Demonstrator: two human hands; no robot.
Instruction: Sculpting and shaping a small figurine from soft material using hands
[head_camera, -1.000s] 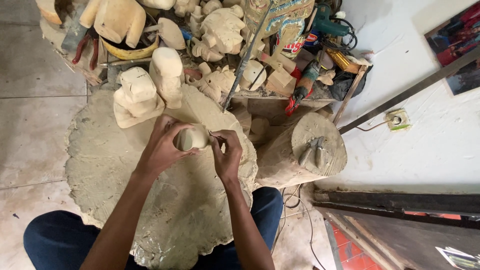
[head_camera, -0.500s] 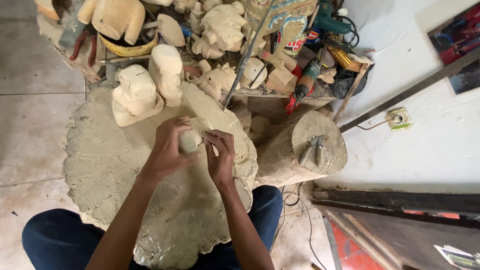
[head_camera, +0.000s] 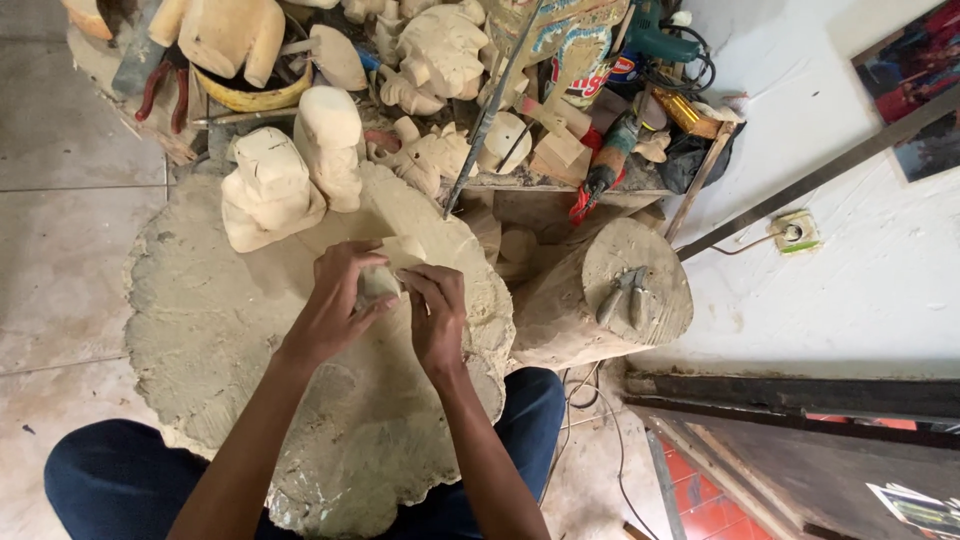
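Observation:
My left hand wraps around a small pale wooden carving and holds it just above a broad, dusty wooden slab on my lap. My right hand presses a folded piece of tan sandpaper against the top of the carving with its fingertips. Most of the carving is hidden under my fingers. Two rough-cut wooden figures stand at the slab's far edge.
Beyond the slab lies a heap of unfinished carvings, a yellow bowl and power tools. A log stump with pliers on top stands to the right. A white wall with a socket is further right.
The carving has been turned in my left hand, and my right hand's fingers have shifted up over it with the sandpaper. Both hands stay over the same spot of the slab.

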